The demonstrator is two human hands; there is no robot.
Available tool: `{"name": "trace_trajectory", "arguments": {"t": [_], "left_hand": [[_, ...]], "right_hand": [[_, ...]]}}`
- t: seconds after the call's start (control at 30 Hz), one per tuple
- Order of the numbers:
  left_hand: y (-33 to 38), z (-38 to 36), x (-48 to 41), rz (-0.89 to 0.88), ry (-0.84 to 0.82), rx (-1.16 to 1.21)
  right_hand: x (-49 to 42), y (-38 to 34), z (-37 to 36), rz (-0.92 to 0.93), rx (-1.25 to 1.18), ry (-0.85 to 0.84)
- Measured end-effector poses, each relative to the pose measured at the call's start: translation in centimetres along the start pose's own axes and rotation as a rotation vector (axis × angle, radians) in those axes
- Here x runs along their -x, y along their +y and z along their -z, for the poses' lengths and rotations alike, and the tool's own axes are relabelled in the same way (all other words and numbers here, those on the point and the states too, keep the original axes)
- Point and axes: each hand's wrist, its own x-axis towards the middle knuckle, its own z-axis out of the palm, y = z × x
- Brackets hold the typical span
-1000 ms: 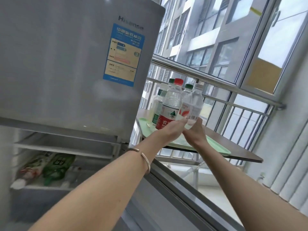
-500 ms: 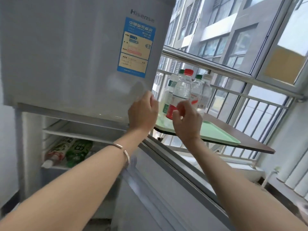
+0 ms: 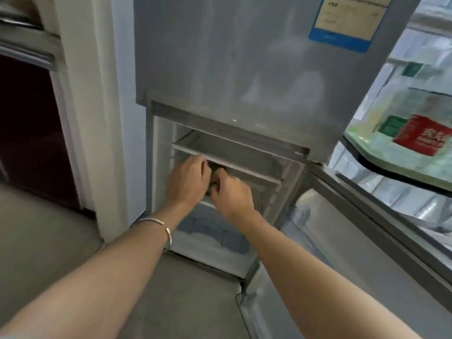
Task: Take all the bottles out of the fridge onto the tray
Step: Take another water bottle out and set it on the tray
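We see only a sliver of a dark green object [image 3: 213, 176] between our two hands, inside the open lower compartment of the tall silver-grey fridge [image 3: 234, 69]; it is blurred and mostly hidden, so we cannot tell for certain that it is a bottle. It lies just under the upper white shelf [image 3: 234, 152] of that compartment.

Our left hand [image 3: 188, 182] reaches in with its fingers curled down over the left side of the green object, and our right hand [image 3: 231, 194] sits just beside it, fingers bent and closing in on the object's right side. The two hands nearly touch. Whether either hand truly grips the object we cannot tell, because the fingertips are hidden behind the knuckles. A thin silver bangle [image 3: 159, 228] circles our left wrist.

Below the hands, a pale blue-grey drawer [image 3: 212, 236] fills the bottom of the compartment. The fridge's lower door [image 3: 354, 241] stands swung open to the right. The upper door is shut and carries a blue-edged label [image 3: 347, 18] near its top right corner.

At the far right, a pale green tray [image 3: 401, 160] rests on a dark tabletop, and on it stand blurred clear plastic bottles, one with a red label [image 3: 423, 137] and one with a green label [image 3: 392, 126] just beside it. Grey floor [image 3: 49, 241] spreads to our left.
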Motion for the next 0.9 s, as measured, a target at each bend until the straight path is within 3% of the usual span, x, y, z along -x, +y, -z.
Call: {"name": "trace_trajectory", "arguments": {"t": [0.23,0.5,0.7,0.9], "left_hand": [[-5.2,-7.7,-0.8,0.057,-0.141,0.052],[-9.9,-13.9,-1.3,0.117,-0.307,0.141],[-10.9,-13.9,-1.8,0.187,-0.37,0.151],[-8.8,-11.1,-2.6,0.227,-0.457,0.097]], "right_hand": [[-3.3,5.9,-12.6,-0.224,0.078,-0.45],[-6.5,11.6,-20.0,-0.362,0.09,-0.638],[-6.9,12.3,-21.0,-0.323,0.164,-0.4],[-6.8,9.8,-14.5,-0.17,0.241,-0.08]]}}
